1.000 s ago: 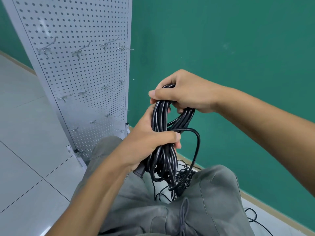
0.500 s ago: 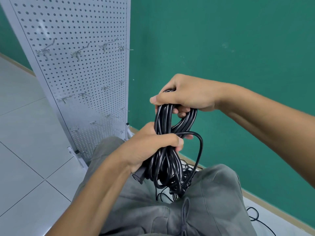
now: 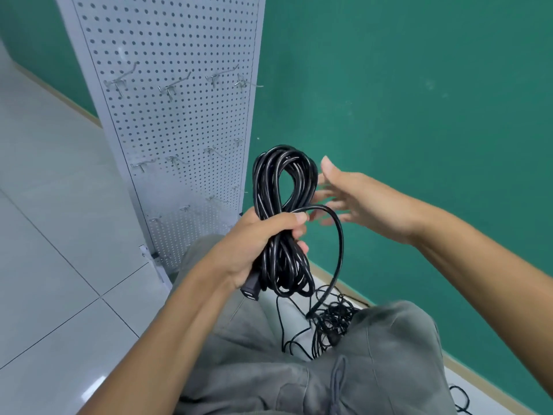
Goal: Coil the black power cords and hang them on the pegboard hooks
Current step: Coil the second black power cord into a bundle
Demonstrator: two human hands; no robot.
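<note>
Left hand (image 3: 254, 244) grips the coiled black power cord (image 3: 281, 205) round its waist, fingers and thumb wrapped tight; coil stands roughly upright, top loop above the fist, lower loops hanging below. Connector end (image 3: 250, 290) sticks out under the heel of that hand. One loose strand (image 3: 339, 241) arcs out to the right of the coil and drops to a tangle of black cord (image 3: 332, 322) on the floor between the person's knees. Right hand (image 3: 356, 199) is off the cord, fingers spread and straight, holding nothing, just beside the top loop on its right; fingertips blurred, contact w/ coil cannot be told. White pegboard (image 3: 179, 121) stands upright left of the coil, against the green wall (image 3: 404, 100). Several metal hooks (image 3: 173, 86) in rows on the board, none carrying cord. Grey trousers (image 3: 269, 369) fill the lower frame. Pale tiled floor (image 3: 54, 235) at left.
</note>
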